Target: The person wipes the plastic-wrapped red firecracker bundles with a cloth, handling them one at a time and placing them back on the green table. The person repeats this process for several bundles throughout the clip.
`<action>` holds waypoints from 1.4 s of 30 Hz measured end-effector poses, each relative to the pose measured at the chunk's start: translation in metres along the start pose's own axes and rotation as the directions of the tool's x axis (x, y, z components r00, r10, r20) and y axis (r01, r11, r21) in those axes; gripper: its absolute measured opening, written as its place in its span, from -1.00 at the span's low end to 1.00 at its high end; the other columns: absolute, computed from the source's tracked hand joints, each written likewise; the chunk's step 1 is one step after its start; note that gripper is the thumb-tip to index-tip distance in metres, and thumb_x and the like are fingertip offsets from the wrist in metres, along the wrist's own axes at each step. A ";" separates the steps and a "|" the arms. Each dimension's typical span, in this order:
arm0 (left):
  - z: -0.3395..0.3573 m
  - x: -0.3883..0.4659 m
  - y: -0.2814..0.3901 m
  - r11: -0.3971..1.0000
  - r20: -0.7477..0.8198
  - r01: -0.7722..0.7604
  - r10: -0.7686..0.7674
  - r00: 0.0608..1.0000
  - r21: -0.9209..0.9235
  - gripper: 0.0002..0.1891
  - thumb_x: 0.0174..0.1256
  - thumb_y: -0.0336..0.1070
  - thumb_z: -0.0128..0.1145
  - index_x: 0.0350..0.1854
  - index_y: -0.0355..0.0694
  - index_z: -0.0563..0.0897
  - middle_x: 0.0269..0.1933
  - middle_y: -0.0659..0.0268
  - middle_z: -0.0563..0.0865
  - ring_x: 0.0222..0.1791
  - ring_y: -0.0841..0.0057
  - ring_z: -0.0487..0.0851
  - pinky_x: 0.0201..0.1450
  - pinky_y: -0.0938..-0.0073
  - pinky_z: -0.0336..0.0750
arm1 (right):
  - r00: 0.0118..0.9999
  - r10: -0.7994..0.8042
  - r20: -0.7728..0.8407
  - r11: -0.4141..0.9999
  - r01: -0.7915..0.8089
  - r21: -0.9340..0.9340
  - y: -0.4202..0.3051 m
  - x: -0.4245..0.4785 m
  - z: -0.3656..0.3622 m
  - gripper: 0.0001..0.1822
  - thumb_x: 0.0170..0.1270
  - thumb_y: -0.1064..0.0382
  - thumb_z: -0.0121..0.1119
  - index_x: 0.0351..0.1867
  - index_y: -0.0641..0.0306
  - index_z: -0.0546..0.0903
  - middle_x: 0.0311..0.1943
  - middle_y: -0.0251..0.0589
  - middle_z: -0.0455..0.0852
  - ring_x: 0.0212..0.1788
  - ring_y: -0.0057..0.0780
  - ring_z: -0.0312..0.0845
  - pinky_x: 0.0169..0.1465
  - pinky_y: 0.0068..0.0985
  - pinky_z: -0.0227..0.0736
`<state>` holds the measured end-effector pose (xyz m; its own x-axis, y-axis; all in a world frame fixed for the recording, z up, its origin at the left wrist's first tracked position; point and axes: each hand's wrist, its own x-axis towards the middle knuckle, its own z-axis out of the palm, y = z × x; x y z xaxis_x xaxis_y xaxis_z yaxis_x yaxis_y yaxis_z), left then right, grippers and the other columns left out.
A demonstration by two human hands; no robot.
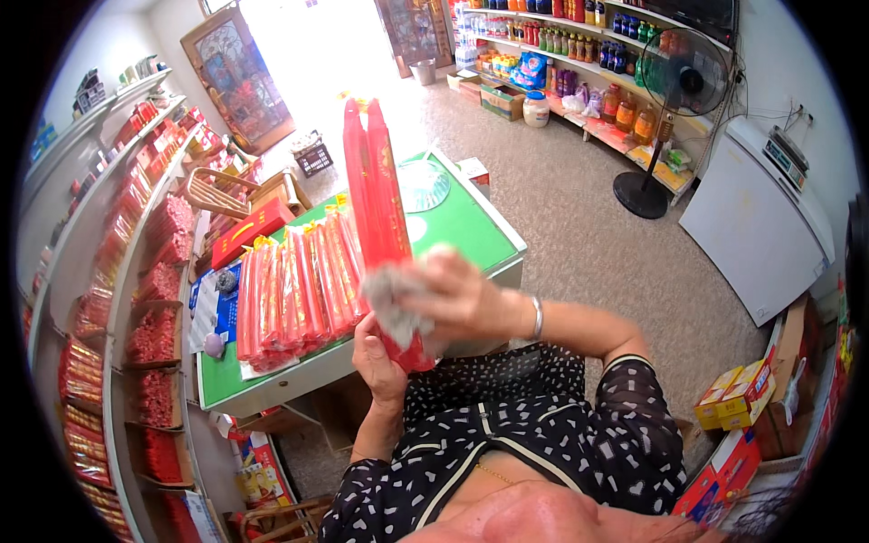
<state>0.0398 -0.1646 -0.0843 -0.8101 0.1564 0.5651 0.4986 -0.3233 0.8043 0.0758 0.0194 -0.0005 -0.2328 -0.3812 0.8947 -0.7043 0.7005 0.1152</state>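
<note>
Upright before me stands a long red wrapped pack (377, 183), apparently a pair of candles, with gold marks and yellow bits at its top. My left hand (381, 370) grips its lower end. Bunched in my right hand (468, 298) is a grey-white cloth (397, 298), pressed against the front of the pack; hand and cloth are blurred. Just left, a row of similar red packs in clear plastic (299, 292) lies side by side on the green-topped counter (475, 217). The cloth hides part of the held pack's lower end.
A flat red box (251, 232), a purple ball-like object (214, 345) and a clear domed cover (424, 184) are on the counter. Stocked shelves (146, 156) line the left side. To the right stand a pedestal fan (648, 193) and a white chest freezer (753, 217).
</note>
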 end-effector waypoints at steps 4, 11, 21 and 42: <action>0.017 -0.009 0.021 0.998 0.115 -0.002 -0.005 0.993 0.056 -0.35 0.50 0.18 -0.23 0.07 -0.48 0.47 -0.08 0.13 0.66 -0.05 0.47 0.61 0.05 0.42 0.48 | 0.965 0.203 -0.166 0.963 -0.227 -0.142 0.041 0.024 -0.021 -0.48 -0.17 0.26 0.38 -0.03 0.20 0.65 0.10 -0.05 0.50 -0.03 -0.08 0.46 0.06 -0.13 0.33; -0.001 0.003 0.011 0.990 0.046 0.089 -0.084 0.995 -0.108 -0.37 0.49 0.18 -0.21 0.11 -0.42 0.44 -0.02 0.13 0.63 -0.05 0.47 0.62 0.06 0.41 0.50 | 0.992 0.003 0.123 0.995 -0.015 0.102 -0.029 -0.025 0.010 -0.51 -0.12 0.16 0.39 -0.05 0.17 0.66 0.17 -0.07 0.50 0.08 -0.12 0.47 0.10 -0.21 0.39; 0.014 -0.005 0.003 0.999 0.117 0.027 -0.024 0.993 -0.024 -0.33 0.49 0.21 -0.26 0.08 -0.46 0.45 -0.05 0.11 0.65 -0.04 0.44 0.63 0.04 0.42 0.51 | 0.978 0.201 -0.063 0.976 -0.205 -0.079 0.025 0.006 -0.014 -0.48 -0.16 0.28 0.38 -0.02 0.19 0.64 0.15 -0.04 0.48 0.04 -0.10 0.42 0.10 -0.16 0.34; 0.011 0.006 -0.003 0.999 0.045 0.029 -0.028 0.999 -0.041 -0.26 0.46 0.29 -0.30 0.11 -0.47 0.42 -0.06 0.10 0.64 -0.05 0.41 0.63 0.03 0.40 0.51 | 0.998 0.019 0.068 0.999 -0.022 0.035 -0.005 -0.012 -0.002 -0.56 -0.15 0.22 0.34 -0.13 0.22 0.63 0.12 -0.12 0.52 -0.03 -0.25 0.48 -0.01 -0.31 0.39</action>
<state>0.0373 -0.1526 -0.0813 -0.8088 0.2072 0.5504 0.4614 -0.3568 0.8123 0.0835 0.0213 -0.0115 -0.2911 -0.4075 0.8655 -0.7219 0.6872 0.0807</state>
